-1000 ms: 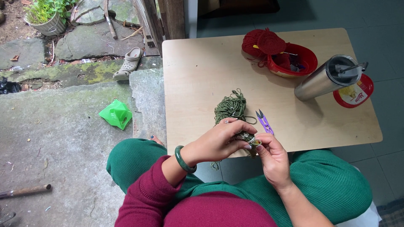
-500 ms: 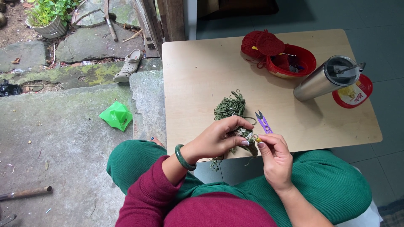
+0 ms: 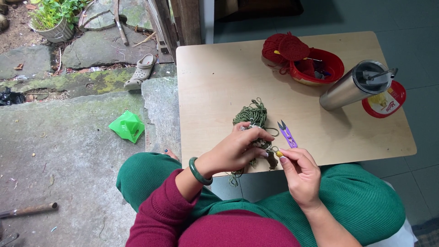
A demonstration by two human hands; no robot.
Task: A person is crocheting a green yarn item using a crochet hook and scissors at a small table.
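A pale wooden table [image 3: 219, 82] stood over grey floor tiles, beside mossy stone paving. At the table's near edge the left hand [image 3: 238, 148] curled around a green yarn piece [image 3: 253, 116], while the right hand [image 3: 299, 171] pinched a yellow-tipped hook [image 3: 278, 154]. Purple snips [image 3: 287, 134] lay just beyond. A steel tumbler [image 3: 354, 84] and red bowl [image 3: 318, 68] sat toward the table's far right corner.

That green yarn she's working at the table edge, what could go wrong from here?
The green yarn lies in a loose tangle, so strands might snag or knot as the left hand pulls at it. The purple snips lie open-tipped right beside both hands; a finger could brush the blades. The right hand pinches a small yellow-tipped tool past the table edge, where it could drop.
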